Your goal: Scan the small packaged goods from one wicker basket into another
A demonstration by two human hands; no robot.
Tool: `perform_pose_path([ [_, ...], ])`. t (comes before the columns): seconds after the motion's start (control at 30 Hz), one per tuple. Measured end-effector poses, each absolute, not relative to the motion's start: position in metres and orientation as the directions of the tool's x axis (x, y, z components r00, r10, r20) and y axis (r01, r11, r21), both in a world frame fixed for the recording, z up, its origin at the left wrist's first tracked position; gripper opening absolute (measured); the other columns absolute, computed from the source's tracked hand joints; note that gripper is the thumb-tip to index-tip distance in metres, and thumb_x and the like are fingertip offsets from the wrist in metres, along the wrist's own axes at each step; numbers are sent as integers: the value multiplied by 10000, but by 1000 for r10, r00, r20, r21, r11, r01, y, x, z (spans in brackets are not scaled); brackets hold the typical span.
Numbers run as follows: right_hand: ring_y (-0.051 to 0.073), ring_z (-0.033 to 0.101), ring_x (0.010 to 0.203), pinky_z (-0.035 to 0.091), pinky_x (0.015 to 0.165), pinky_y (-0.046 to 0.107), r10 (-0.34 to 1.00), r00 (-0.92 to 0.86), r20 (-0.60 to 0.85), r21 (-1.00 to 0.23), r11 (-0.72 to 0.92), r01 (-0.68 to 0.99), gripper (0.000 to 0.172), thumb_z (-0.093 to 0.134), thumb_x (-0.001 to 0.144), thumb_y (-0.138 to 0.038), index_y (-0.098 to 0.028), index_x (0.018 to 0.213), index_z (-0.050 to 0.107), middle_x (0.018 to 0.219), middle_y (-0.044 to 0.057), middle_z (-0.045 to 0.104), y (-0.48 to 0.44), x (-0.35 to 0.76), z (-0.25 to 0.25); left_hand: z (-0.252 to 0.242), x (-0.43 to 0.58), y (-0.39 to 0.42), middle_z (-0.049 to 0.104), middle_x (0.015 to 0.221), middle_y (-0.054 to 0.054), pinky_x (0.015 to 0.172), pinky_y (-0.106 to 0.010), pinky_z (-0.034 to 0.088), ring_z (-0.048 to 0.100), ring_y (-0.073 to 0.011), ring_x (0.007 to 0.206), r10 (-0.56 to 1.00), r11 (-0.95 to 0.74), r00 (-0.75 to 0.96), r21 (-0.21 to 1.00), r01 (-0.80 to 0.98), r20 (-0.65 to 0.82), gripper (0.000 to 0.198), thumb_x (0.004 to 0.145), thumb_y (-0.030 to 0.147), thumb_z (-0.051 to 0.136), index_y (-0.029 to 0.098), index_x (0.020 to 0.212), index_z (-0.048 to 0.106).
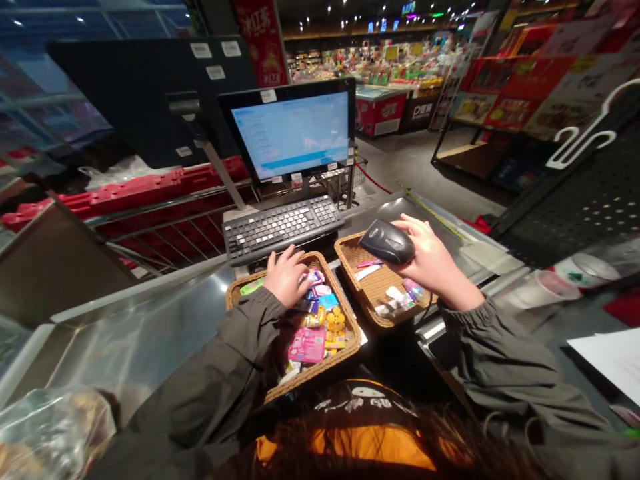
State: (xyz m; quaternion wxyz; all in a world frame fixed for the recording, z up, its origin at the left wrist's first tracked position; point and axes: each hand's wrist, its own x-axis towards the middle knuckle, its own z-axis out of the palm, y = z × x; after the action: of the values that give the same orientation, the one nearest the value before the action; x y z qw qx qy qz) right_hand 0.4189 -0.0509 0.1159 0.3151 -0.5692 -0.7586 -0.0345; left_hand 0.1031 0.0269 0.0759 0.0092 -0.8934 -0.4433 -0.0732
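My right hand [430,260] is wrapped round a black barcode scanner [388,243], held above the right wicker basket [360,288]. A few small packets and a purple item [413,289] lie in that basket. My left hand [286,277] is over the left wicker basket [350,343], its fingers apart and nothing visible in them. Under and beside it are several small colourful packets, among them a pink packet [307,345] and a yellow packet [335,323]. My left hand and sleeve hide part of this basket.
A black keyboard [283,227] sits just beyond the baskets, with a lit monitor [295,133] behind it. Metal counter [190,333] extends left, where a clear plastic bag [55,427] lies. White paper [610,360] and plastic cups [543,289] are at the right.
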Motion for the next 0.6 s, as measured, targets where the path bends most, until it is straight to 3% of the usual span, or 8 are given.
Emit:
perform_pose_path([
  [0.17,421,452,1367,335,1102,703,847,-46,529,-340,261,903,415,699,760,-371,-206,1137,646,1276,159,634,-57,465,107,65,210,54,497,1510,-98,1207,-613,200,290,-332,1488,633,-773,774,22,634,-20,279,870,414,626,206,1001,757],
  [0.23,425,462,1357,343,1095,709,844,-12,536,-357,239,903,450,708,740,-365,-204,1154,632,1264,166,636,-59,480,101,44,253,69,434,1557,-107,1232,-560,166,240,-313,1510,607,-788,778,5,616,-162,339,872,434,620,197,1076,752],
  [0.33,427,476,1345,355,1088,713,842,27,539,-390,221,894,428,705,738,-378,-210,1124,630,1237,164,646,-62,501,93,2,308,88,433,1555,-133,1219,-536,215,277,-318,1497,599,-786,758,-4,619,-258,369,880,373,610,185,1176,726],
  [0.6,403,452,1372,325,1115,700,864,109,491,-470,158,868,384,699,753,-355,-213,1103,631,1269,161,632,-62,545,77,-77,380,115,344,1602,-153,1238,-487,162,241,-283,1514,566,-809,771,-17,588,-293,453,945,212,397,116,1312,645],
])
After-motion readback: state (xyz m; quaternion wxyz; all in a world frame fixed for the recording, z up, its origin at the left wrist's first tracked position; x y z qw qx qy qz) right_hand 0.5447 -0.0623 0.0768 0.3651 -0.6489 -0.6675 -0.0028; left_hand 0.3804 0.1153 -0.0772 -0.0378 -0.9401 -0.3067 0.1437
